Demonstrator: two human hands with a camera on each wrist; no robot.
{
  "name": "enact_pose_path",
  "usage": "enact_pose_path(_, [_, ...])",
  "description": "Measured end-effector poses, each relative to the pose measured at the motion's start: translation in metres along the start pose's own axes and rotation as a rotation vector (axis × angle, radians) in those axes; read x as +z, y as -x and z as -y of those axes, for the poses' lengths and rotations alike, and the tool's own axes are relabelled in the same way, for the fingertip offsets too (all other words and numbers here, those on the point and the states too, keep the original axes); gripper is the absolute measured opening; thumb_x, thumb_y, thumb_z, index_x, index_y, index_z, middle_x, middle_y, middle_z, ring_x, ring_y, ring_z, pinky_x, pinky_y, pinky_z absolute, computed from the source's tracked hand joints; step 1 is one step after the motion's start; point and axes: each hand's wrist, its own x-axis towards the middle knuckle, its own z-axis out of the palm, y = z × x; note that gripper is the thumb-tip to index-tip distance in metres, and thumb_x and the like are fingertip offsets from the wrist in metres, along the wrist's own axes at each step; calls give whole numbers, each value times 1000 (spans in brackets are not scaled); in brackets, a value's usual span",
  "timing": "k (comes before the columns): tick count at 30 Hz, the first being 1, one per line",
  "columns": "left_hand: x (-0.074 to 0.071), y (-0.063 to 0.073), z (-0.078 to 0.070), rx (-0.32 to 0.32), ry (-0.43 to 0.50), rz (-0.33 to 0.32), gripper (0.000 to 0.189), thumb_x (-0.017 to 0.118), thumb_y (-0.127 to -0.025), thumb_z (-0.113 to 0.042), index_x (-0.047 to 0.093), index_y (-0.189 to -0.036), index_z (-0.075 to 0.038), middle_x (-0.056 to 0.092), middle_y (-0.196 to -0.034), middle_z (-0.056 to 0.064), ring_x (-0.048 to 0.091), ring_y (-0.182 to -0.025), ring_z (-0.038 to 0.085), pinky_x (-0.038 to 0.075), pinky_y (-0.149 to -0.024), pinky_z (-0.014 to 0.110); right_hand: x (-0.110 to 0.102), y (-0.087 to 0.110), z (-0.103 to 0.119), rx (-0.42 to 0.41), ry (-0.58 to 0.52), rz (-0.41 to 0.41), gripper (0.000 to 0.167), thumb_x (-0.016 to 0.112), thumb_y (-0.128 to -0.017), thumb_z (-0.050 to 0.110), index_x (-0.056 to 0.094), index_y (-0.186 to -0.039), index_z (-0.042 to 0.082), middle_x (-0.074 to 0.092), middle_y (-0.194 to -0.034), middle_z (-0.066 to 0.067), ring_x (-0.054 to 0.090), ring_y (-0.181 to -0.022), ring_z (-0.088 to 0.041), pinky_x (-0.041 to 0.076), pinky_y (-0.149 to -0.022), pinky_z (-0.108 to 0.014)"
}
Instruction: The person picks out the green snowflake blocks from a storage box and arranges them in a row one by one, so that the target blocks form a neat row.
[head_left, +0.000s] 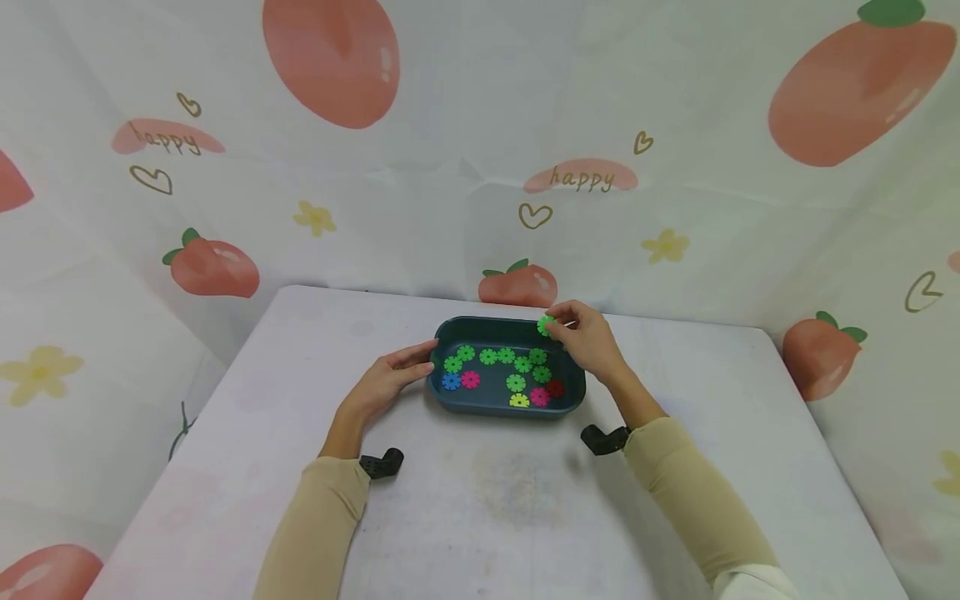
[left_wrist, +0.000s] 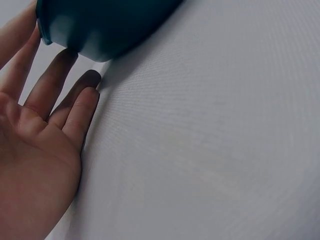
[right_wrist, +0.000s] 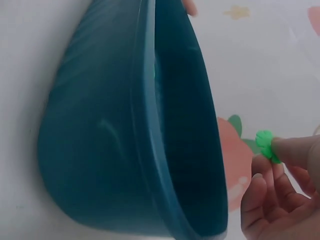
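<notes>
A dark teal tray point(head_left: 480, 408) on the table holds several notched plastic discs: mostly green, plus pink, red, blue and yellow ones. At its left end, my left hand point(head_left: 386, 383) rests its fingertips by the rim, fingers stretched out. The left wrist view shows those fingers point(left_wrist: 52, 82) against the tray's outer wall point(left_wrist: 100, 30). My right hand point(head_left: 592, 340) pinches a green notched disc point(head_left: 545, 326) between thumb and fingers above the tray's back right corner. In the right wrist view, the green disc point(right_wrist: 265, 144) appears beyond the tray's rim point(right_wrist: 150, 125).
The white-covered table point(head_left: 465, 517) reaches back to a fabric backdrop point(head_left: 450, 233) printed with peaches, hearts and flowers. A black wrist camera point(head_left: 384, 463) sits on the left wrist and another camera point(head_left: 602, 440) on the right. A dark cord point(head_left: 180, 429) hangs at the table's left edge.
</notes>
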Motion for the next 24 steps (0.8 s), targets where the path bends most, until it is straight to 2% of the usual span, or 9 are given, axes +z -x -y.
enact_pose_path(6, [0,0,-1,7,6,-7,60,74,-93,-39,54,-149,-26,45,-161,0,33,-154,21,25,-129,48,-8,0,-9,23,-10,-38,29,63,-102,23,64,-126,7,65,-112,-15,68,-99,-30,55,-73,-19])
enact_pose_path(14, [0,-2,3,-15,13,-14,57,73,-95,-35,55,-148,-28,46,-161,1,35,-153,21,25,-129,47,-16,5,-22,61,-60,-97,30,64,-101,22,64,-126,4,65,-112,-17,67,-94,-27,59,-73,-21])
enact_pose_path(21, [1,-2,2,-5,40,5,58,73,-95,-33,53,-149,-26,45,-160,3,36,-152,20,27,-129,46,-24,7,-36,85,-111,-162,32,64,-101,21,63,-126,1,63,-109,-15,65,-82,-6,57,-70,-15])
enact_pose_path(24, [1,-1,0,-6,38,6,59,73,-95,-33,53,-150,-25,45,-161,3,36,-152,21,27,-129,46,-28,8,-40,105,-124,-181,34,64,-101,21,62,-128,1,63,-107,-12,65,-81,-2,57,-69,-15])
